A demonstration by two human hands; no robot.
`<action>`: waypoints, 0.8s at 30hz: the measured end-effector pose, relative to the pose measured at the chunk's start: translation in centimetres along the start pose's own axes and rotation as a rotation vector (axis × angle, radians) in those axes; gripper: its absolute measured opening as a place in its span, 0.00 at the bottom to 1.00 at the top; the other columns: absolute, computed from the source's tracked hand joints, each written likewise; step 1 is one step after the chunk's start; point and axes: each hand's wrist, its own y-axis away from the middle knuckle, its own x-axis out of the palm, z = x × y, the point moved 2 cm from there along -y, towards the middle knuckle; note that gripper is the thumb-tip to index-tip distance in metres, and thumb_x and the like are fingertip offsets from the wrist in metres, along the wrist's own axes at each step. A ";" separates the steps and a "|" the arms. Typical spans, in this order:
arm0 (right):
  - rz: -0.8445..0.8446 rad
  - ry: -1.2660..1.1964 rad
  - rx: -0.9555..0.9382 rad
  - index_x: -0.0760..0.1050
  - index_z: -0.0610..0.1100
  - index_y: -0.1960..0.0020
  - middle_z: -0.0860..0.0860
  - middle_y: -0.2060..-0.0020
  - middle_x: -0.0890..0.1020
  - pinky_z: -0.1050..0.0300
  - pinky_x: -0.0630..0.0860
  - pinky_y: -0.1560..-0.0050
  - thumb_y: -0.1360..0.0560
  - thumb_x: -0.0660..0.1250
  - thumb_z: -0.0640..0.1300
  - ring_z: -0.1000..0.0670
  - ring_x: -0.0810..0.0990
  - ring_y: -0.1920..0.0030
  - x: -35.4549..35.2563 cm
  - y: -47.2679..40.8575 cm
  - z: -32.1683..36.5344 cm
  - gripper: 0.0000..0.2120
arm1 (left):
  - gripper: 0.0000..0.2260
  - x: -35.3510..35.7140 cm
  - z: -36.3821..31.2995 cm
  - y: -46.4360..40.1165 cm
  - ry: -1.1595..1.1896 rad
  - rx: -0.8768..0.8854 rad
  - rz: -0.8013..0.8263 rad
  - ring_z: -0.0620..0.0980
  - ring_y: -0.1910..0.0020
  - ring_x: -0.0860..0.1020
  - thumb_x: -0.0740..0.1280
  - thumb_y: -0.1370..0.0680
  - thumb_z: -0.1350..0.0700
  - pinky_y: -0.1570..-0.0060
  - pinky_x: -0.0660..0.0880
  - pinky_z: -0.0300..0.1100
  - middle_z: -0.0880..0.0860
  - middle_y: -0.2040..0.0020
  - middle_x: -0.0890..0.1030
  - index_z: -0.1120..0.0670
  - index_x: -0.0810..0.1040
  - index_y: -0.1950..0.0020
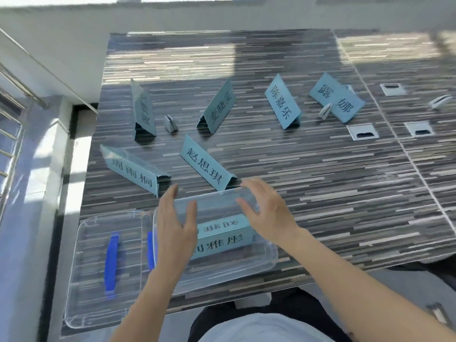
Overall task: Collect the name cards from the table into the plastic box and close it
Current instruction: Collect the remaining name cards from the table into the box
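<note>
Head view. Striped dark surface [308, 193], seen from above.

Plastic box [269, 253]: clear, open, at the near edge of the surface. Contents: one blue name card [222, 236], lying inside.

Lid [81, 267]: clear with blue clips, flat on the surface just beside the box, at the near left corner, partly overhanging the near edge.

Left hand [176, 225]: over the box's left end, fingers spread and extended, holding nothing. Contact with the box wall cannot be told.

Right hand [267, 211]: over the box's far right part, fingers loosely curved and open, holding nothing.

Name cards on the surface, folded tents, blue:
- one [134, 170] near the left edge, just beyond the box;
- one [206, 165] just beyond the box's far wall;
- one [144, 111] toward the far left;
- one [218, 108] mid-surface;
- one [282, 104] right of it;
- one [336, 101] farthest right.

Small white clips: one [171, 123], one [325, 110].
</note>
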 end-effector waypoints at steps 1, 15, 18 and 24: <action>-0.045 -0.009 0.015 0.74 0.39 0.38 0.47 0.43 0.79 0.52 0.74 0.42 0.22 0.68 0.45 0.47 0.77 0.44 -1.0 -0.2 -0.5 0.15 | 0.21 0.8 -1.3 -0.5 -0.001 0.036 0.023 0.42 0.32 0.67 0.62 0.19 0.49 0.33 0.62 0.41 0.46 0.31 0.70 0.51 0.65 0.26; -0.331 0.129 0.245 0.69 0.41 0.34 0.44 0.38 0.76 0.45 0.74 0.38 0.24 0.69 0.47 0.47 0.73 0.38 -13.9 -4.1 -17.5 0.22 | 0.24 19.9 -15.0 -7.0 -0.069 0.173 0.154 0.46 0.31 0.68 0.62 0.19 0.44 0.32 0.65 0.45 0.48 0.30 0.70 0.53 0.64 0.26; -0.304 0.165 0.252 0.66 0.42 0.32 0.45 0.37 0.74 0.45 0.72 0.37 0.24 0.69 0.49 0.47 0.72 0.37 -16.3 -6.6 -22.7 0.25 | 0.28 25.1 -17.1 -9.2 -0.095 0.118 0.140 0.46 0.28 0.65 0.62 0.20 0.43 0.29 0.64 0.49 0.50 0.26 0.67 0.53 0.61 0.24; -0.253 0.218 0.242 0.64 0.41 0.29 0.44 0.34 0.73 0.45 0.70 0.36 0.25 0.71 0.48 0.45 0.71 0.35 -20.0 -12.0 -32.3 0.29 | 0.29 35.2 -20.1 -14.8 -0.204 0.081 0.070 0.49 0.26 0.63 0.63 0.20 0.45 0.28 0.62 0.47 0.52 0.24 0.64 0.53 0.58 0.23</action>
